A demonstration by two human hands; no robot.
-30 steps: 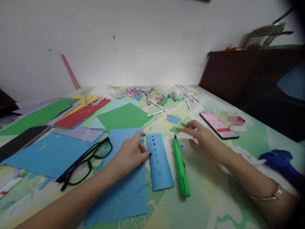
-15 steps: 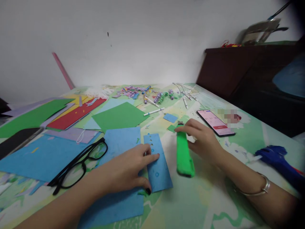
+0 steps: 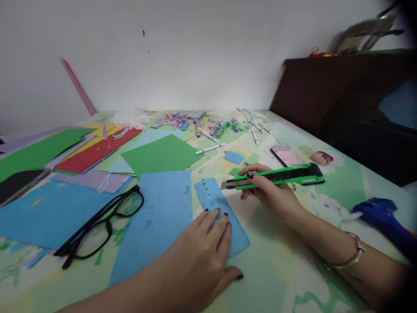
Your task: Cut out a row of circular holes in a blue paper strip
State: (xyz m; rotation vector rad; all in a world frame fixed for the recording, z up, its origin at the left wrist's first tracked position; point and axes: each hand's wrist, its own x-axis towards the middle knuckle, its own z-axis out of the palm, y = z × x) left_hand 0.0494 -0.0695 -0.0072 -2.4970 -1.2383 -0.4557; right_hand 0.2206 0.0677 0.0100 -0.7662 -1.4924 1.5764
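Observation:
My left hand lies flat with its fingers stretched out, pressing down the near end of a narrow blue paper strip that has a row of small holes. My right hand is closed around a green utility knife, held sideways above the table with its blade end pointing left, just over the strip's far end. A larger blue sheet lies left of the strip.
Black glasses lie at the left. Green, red and blue paper sheets cover the table's left half. Paper scraps and markers lie at the back. A phone sits behind the knife. A blue object is at the right.
My right hand has picked the green knife up off the table and turned it sideways. My left hand has slid down to the strip's near end and flattened.

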